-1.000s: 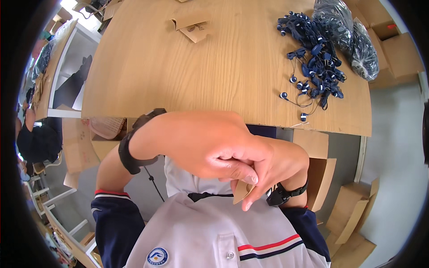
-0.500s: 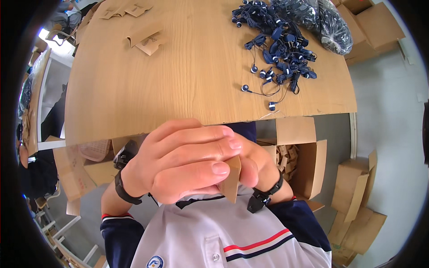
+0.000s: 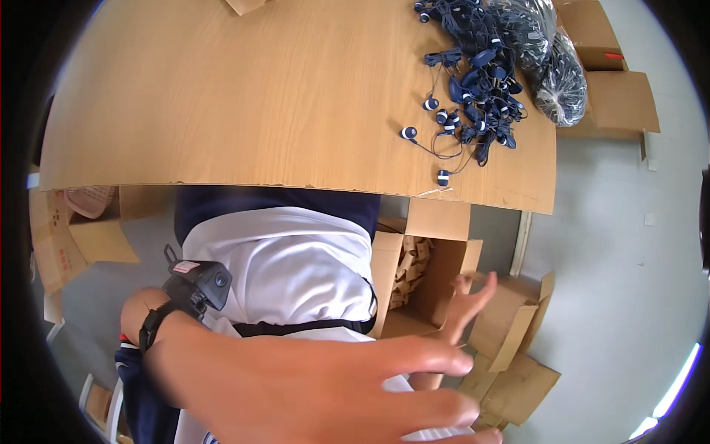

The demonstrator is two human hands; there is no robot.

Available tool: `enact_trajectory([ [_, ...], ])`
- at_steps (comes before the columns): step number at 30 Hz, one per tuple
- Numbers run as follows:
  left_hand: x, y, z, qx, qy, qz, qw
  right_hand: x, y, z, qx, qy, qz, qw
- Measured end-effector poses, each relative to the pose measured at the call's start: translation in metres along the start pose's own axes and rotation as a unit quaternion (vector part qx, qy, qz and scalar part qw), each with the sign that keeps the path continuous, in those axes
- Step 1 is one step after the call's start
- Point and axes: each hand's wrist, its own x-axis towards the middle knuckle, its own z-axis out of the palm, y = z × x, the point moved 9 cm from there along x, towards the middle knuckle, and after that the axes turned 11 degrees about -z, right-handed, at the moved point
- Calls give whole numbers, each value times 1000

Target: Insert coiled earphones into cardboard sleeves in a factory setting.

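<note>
My left hand [image 3: 318, 385] fills the lower part of the view very close to the camera, fingers spread and pointing right, with nothing in it. A black strap with a small device [image 3: 196, 285] sits on its wrist. My right hand [image 3: 470, 300] is lower down by my right side, fingers apart, at the edge of an open cardboard box [image 3: 436, 222] under the table. Inside that box lie small brown cardboard pieces [image 3: 410, 266]. I see nothing held in the right hand.
A wooden table [image 3: 259, 96] carries a tangle of dark blue earphones [image 3: 481, 81] and black bags [image 3: 547, 52] at its right end. Cardboard boxes [image 3: 614, 96] stand beyond it, flattened cardboard [image 3: 518, 385] lies on the floor at right, another box [image 3: 66, 237] at left.
Both hands were together in front of my chest around a small brown cardboard piece. They have parted: the right has dropped to the box, the left has spread open near the camera.
</note>
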Motion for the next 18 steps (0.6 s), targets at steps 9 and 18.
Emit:
enact_trajectory([
  [9, 27, -20, -62, 12, -265, -129, 955, 151, -153, 1, 238, -35, -191, 952],
  [18, 21, -31, -106, 42, -63, -190, 979, 216, -216, 65, 295, -187, -361, 865],
])
